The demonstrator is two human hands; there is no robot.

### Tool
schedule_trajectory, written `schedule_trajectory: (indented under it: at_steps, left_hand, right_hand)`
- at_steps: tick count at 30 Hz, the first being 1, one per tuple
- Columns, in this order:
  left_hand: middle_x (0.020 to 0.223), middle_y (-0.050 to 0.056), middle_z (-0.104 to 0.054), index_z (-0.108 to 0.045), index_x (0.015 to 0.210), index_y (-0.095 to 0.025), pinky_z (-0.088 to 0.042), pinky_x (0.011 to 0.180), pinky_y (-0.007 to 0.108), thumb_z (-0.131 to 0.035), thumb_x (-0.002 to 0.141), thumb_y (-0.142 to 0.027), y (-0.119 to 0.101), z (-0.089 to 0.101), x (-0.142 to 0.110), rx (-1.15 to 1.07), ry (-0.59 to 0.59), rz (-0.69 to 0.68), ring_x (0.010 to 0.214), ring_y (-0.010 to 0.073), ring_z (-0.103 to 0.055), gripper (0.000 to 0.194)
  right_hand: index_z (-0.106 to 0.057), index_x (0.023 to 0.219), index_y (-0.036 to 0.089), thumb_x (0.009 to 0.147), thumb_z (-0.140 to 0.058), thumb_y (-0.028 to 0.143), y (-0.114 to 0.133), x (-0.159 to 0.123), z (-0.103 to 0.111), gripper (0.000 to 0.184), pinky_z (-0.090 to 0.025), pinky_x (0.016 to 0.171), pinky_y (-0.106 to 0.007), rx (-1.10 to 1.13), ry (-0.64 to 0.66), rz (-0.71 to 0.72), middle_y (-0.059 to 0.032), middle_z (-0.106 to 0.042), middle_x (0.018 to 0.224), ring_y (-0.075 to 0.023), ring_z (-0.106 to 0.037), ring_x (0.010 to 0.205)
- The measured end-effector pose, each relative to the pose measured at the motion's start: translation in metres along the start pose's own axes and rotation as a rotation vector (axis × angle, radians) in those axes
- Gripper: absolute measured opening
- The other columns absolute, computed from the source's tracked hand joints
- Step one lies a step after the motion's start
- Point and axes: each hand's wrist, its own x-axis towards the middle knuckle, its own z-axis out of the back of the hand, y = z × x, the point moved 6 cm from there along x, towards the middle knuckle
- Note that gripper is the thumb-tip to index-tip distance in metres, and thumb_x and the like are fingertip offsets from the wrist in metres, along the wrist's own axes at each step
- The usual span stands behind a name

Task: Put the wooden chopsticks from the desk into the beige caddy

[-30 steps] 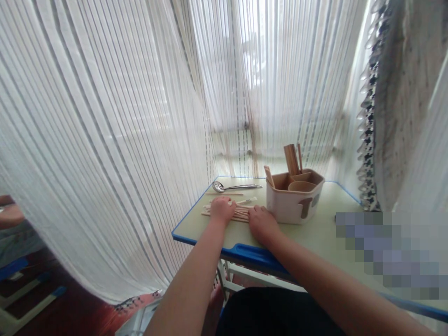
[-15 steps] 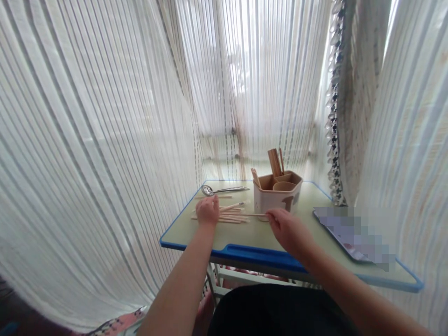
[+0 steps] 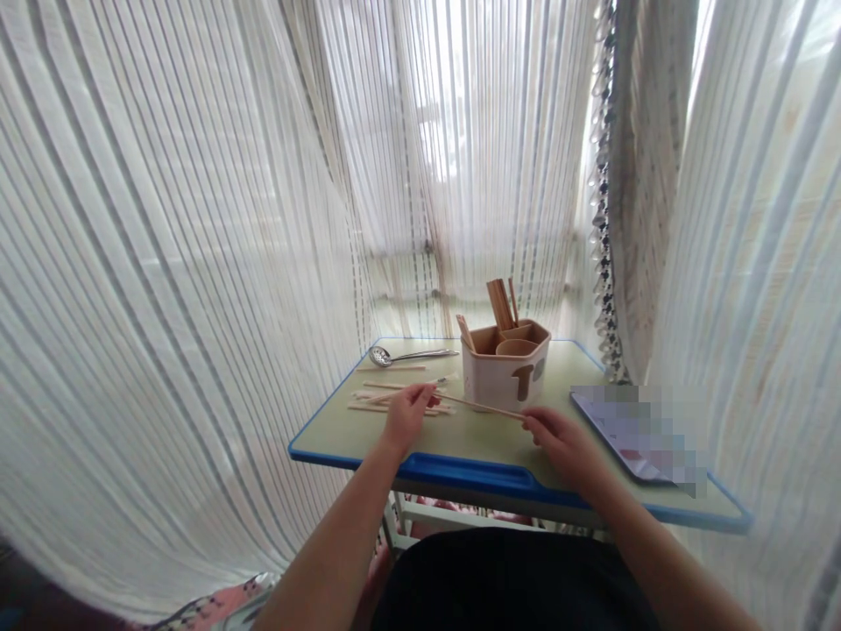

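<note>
One thin, pale wooden stick (image 3: 483, 407): where?

Between hands, long axis left-right, near side of beige, divided plastic holder (image 3: 490, 379). Left hand (image 3: 406, 418) and right hand (image 3: 558, 438) pinch opposite ends; neither nearer.

1 chopstick (image 3: 483, 407) has been lifted from the pile (image 3: 374, 405) and is now held at its 2 ends. Its left end, pressed under the left hand (image 3: 408, 412) 0.5 s ago, is now pinched there. The right hand (image 3: 555, 436), placed on the pile 1.0 s ago, has been drawn away to the right, in front of the divided holder (image 3: 473, 381).
</note>
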Motion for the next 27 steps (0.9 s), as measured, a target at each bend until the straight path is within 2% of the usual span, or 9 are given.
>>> schedule_trajectory:
  at_steps: [2,5,12,17,22,27]
  left_hand:
    - [0.082,0.008,-0.071,-0.066,0.098,-0.015,-0.050,0.070,0.029,-0.057,0.080,-0.041,0.002,-0.002,-0.004,-0.045,0.014,-0.009,0.076,0.0173,-0.066,0.033]
    - [0.091,0.008,-0.071,-0.058,0.112,-0.016,-0.051,0.070,0.029,-0.062,0.077,-0.039,0.009,0.003,-0.006,-0.152,-0.047,0.039,0.078,0.0166,-0.066,0.042]
    - [0.086,0.006,-0.071,-0.064,0.096,-0.016,-0.049,0.062,0.024,-0.066,0.073,-0.042,0.013,0.008,-0.007,-0.360,-0.069,0.156,0.067,0.0137,-0.067,0.035]
    - [0.088,0.006,-0.071,-0.064,0.098,-0.016,-0.049,0.063,0.024,-0.070,0.071,-0.039,0.011,0.007,-0.010,-0.409,-0.061,0.189,0.067,0.0132,-0.067,0.036]
    - [0.092,0.006,-0.072,-0.064,0.098,-0.016,-0.049,0.063,0.025,-0.069,0.073,-0.038,0.008,0.001,-0.012,-0.392,0.011,0.200,0.067,0.0135,-0.067,0.034]
    - [0.095,0.008,-0.072,-0.058,0.110,-0.015,-0.045,0.059,0.022,-0.068,0.074,-0.037,0.007,-0.003,-0.013,-0.382,0.053,0.240,0.065,0.0116,-0.065,0.044]
  right_hand:
    - [-0.064,0.095,0.016,0.081,-0.047,0.043,-0.002,0.000,0.000,0.035,-0.047,0.064,-0.030,0.004,0.034,-0.023,-0.0051,-0.068,0.079,-0.0179,-0.059,0.068]
    - [-0.066,0.093,0.017,0.080,-0.049,0.043,-0.001,0.001,0.001,0.034,-0.047,0.067,-0.031,-0.021,0.052,-0.016,-0.0055,-0.069,0.079,-0.0193,-0.061,0.071]
    - [-0.063,0.092,0.020,0.082,-0.047,0.039,0.002,-0.002,-0.009,0.027,-0.047,0.074,-0.032,-0.139,0.111,0.025,-0.0047,-0.069,0.086,-0.0203,-0.062,0.080]
    - [-0.061,0.088,0.020,0.080,-0.046,0.037,0.004,-0.004,-0.009,0.024,-0.045,0.067,-0.029,-0.215,0.125,0.038,-0.0027,-0.066,0.077,-0.0177,-0.060,0.070]
    - [-0.061,0.085,0.021,0.076,-0.049,0.034,0.003,-0.004,-0.005,0.019,-0.044,0.066,-0.029,-0.304,0.093,0.028,-0.0018,-0.064,0.074,-0.0173,-0.059,0.068]
    - [-0.061,0.082,0.022,0.075,-0.051,0.036,0.005,-0.005,-0.004,0.018,-0.043,0.063,-0.028,-0.303,0.077,0.008,-0.0016,-0.064,0.070,-0.0166,-0.058,0.065]
